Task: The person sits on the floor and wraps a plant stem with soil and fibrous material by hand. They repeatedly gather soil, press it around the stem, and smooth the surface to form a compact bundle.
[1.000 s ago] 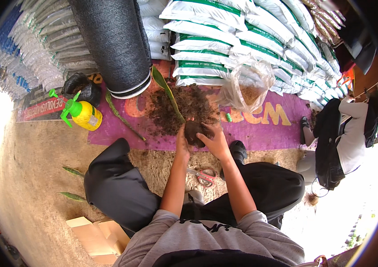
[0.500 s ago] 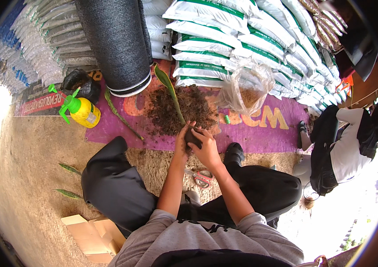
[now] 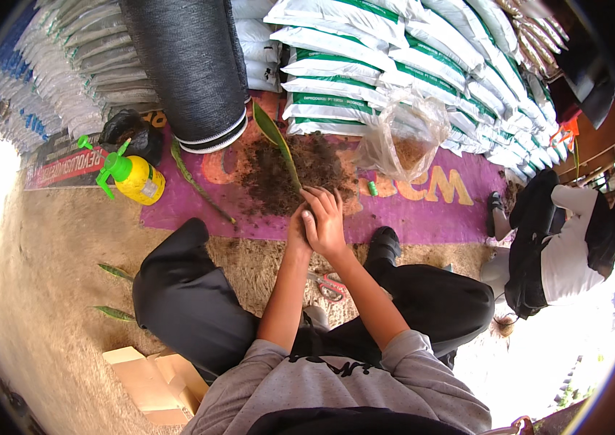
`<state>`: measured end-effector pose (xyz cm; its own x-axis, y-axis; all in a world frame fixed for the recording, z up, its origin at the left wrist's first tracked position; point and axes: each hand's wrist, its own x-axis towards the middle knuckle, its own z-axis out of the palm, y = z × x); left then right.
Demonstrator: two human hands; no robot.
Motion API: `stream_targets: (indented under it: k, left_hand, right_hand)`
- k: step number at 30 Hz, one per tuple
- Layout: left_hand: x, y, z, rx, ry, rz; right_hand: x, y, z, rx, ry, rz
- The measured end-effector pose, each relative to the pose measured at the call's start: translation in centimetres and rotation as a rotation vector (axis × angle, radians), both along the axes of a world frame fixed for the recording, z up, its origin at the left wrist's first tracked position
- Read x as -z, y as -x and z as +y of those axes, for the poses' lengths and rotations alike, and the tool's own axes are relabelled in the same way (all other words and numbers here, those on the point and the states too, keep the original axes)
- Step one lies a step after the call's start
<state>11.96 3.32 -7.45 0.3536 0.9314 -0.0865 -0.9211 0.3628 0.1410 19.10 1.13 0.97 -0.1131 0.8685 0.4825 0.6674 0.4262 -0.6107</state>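
The right hand (image 3: 325,221) wraps over a small dark pot, mostly hidden, while the left hand (image 3: 297,230) cups it from the side, steadying the upright leaf (image 3: 278,141). They work beside the soil pile (image 3: 289,174) on the purple mat (image 3: 423,217), so soil is within reach.

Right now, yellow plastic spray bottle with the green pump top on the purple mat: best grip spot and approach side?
Probably the green pump handle of the yellow spray bottle. The bottle lies tipped toward the person's left, so the handle and nozzle stick out free on that side. Come from the left, over the sandy floor; a black bag crowds the far side. The round body looks harder to pinch.
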Motion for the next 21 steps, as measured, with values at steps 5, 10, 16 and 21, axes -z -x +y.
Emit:
stream_targets:
  k: [5,10,16,21]
  left_hand:
    - [-0.5,-0.3,-0.2,0.012,0.117,-0.036]
    - [-1.2,0.8,-0.4,0.005,0.222,0.013]
    - [0.4,1.3,-0.3,-0.017,0.247,0.060]
    - [1.2,1.1,-0.9,-0.043,0.101,0.045]
  right_hand:
    - [1.0,0.2,0.3,0.004,0.007,-0.023]
    - [0.1,-1.5,0.2,-0.020,0.111,0.535]
    - [1.2,-0.9,-1.4,-0.035,0.109,0.053]
    - [2.4,0.3,-2.0,-0.022,0.044,0.068]
